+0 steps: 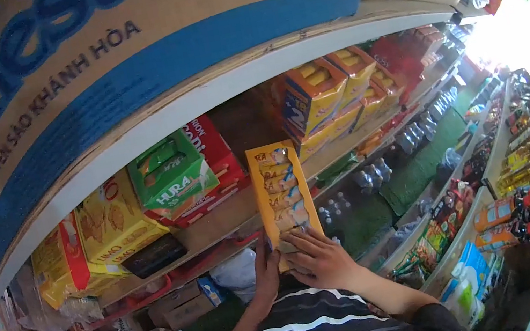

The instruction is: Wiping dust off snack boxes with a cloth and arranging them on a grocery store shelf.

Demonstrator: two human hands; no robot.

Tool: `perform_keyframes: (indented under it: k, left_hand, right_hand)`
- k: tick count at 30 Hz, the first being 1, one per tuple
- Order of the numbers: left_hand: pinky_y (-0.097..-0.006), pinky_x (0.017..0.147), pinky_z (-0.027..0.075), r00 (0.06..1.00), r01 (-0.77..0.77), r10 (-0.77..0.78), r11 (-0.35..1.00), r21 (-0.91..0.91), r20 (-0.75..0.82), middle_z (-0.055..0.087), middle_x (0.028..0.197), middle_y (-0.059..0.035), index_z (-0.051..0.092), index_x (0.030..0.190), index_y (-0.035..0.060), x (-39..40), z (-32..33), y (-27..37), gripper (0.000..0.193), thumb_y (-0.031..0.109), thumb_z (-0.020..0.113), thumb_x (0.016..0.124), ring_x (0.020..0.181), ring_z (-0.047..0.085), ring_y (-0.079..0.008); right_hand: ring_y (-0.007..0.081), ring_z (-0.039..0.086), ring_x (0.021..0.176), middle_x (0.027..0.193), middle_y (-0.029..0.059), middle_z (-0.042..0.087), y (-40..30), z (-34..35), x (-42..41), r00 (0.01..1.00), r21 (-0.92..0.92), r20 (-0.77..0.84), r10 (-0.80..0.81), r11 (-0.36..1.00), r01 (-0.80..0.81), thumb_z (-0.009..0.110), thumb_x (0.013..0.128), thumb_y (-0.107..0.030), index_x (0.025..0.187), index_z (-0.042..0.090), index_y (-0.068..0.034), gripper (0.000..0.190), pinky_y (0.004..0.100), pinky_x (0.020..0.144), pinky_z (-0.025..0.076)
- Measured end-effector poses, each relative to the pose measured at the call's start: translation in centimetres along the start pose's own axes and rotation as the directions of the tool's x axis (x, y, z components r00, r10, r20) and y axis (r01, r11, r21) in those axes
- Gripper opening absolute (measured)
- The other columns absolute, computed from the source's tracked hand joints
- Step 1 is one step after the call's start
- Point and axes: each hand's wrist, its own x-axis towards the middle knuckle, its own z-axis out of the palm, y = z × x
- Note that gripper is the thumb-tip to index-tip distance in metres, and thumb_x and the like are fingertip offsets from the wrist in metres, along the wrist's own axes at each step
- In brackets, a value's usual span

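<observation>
Held upright against a striped shirt is a long yellow-orange carton (258, 193) with an open front. A column of individually wrapped snacks (281, 184) shows inside it. My left hand (265, 274) grips the carton's lower left side, thumb at the edge. My right hand (319, 258) lies across the carton's lower end, its fingers over the lowest wrapped snacks. Those fingers hide the bottom of the column. Just beyond the carton is a shelf (217, 224) bearing a green snack box (174, 176) and a red box (221, 157).
Yellow biscuit boxes (117, 218) stand on the shelf's left, stacked orange-and-blue snack boxes (319, 97) on its right. A large cardboard carton (195, 13) rests on the white-edged shelf (228, 79) overhead. Bottles (503, 219) and packets (433, 242) line the right-hand racks. An open cardboard box (183, 307) sits lower left.
</observation>
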Motion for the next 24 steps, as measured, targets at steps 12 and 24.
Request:
perform_keyframes:
  k: [12,24]
  left_hand:
    - [-0.0362,0.089,0.050,0.985,0.114,-0.093,0.983,-0.145,0.145,0.042,0.138,-0.0131,0.018,0.149,0.0101,-1.6,-2.8,0.0,0.068,0.036,0.047,0.092,0.120,0.050,-0.0227]
    - [-0.0417,0.098,0.045,0.961,0.276,-0.260,0.937,-0.213,0.098,0.053,0.127,-0.0139,0.040,0.134,0.0044,-2.7,-2.3,1.7,0.064,0.043,0.055,0.085,0.116,0.054,-0.0277]
  right_hand:
    - [0.0221,0.030,0.138,0.148,0.0146,0.036,7.7,0.0,4.9,0.919,0.904,-0.066,0.388,0.413,-0.109,0.052,0.094,-0.028,0.125,0.056,0.002,0.043,0.0373,0.109,0.026]
    - [0.0402,0.049,0.122,0.129,0.0236,0.051,0.8,3.3,-0.1,0.890,0.452,-0.444,0.106,0.884,0.120,0.066,0.078,-0.010,0.120,0.052,-0.006,0.044,0.0484,0.104,0.033]
